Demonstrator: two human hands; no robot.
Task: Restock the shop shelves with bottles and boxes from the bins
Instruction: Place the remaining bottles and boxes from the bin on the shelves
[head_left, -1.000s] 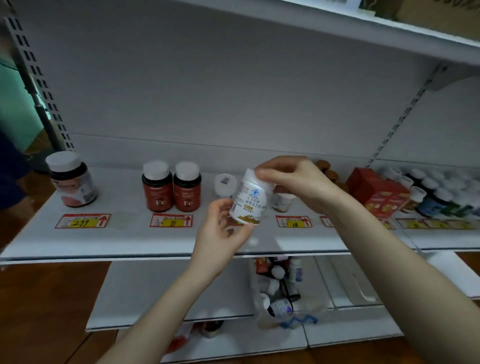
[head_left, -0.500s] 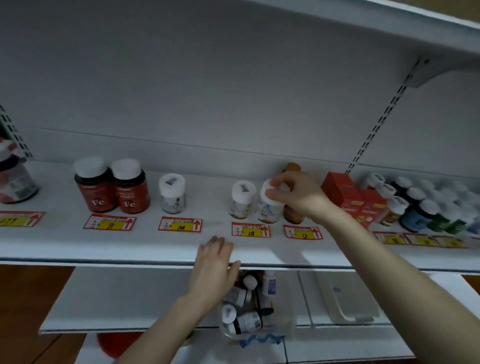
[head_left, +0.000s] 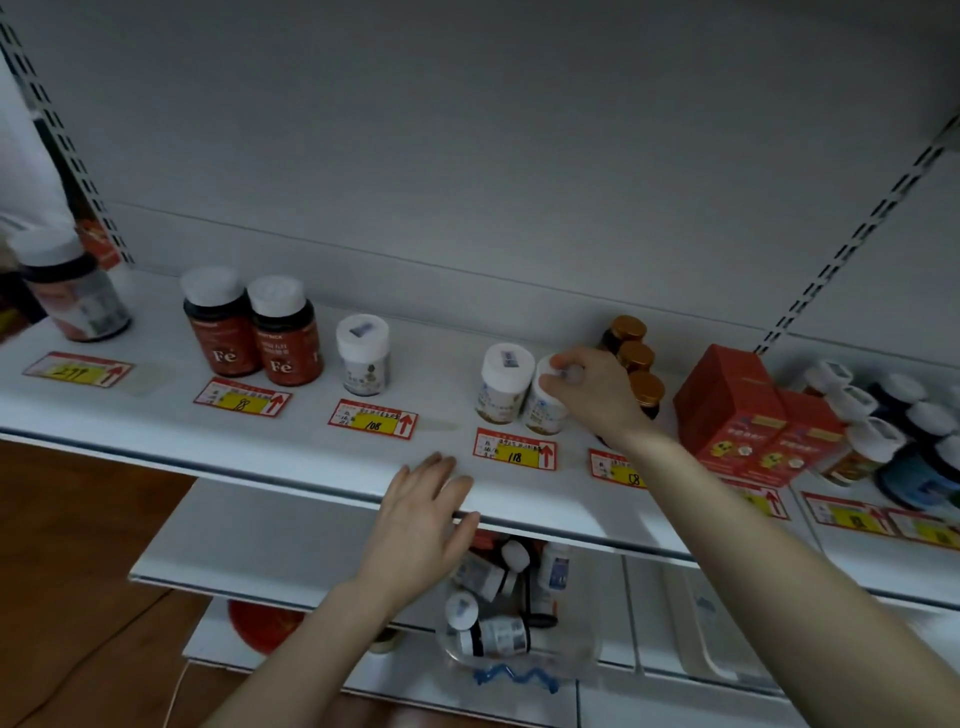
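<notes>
My right hand (head_left: 592, 387) grips the cap of a small white bottle (head_left: 543, 410) that stands on the white shelf (head_left: 291, 447), right beside a matching white bottle (head_left: 504, 382) above the "118" price tag. My left hand (head_left: 426, 512) hangs empty with relaxed fingers in front of the shelf's front edge. Below it, a clear bin (head_left: 509, 618) holds several white-capped bottles lying loose.
Two red "Fe" bottles (head_left: 254, 325), a lone white bottle (head_left: 362, 353) and a large jar (head_left: 72, 291) stand to the left. Brown gold-capped bottles (head_left: 636, 364), red boxes (head_left: 748, 415) and a cluster of white-capped bottles (head_left: 893, 426) fill the right. Lower shelves sit beneath.
My right hand carried the white bottle from mid-air onto the shelf beside its twin. My left hand let go of it and dropped to the shelf's front edge.
</notes>
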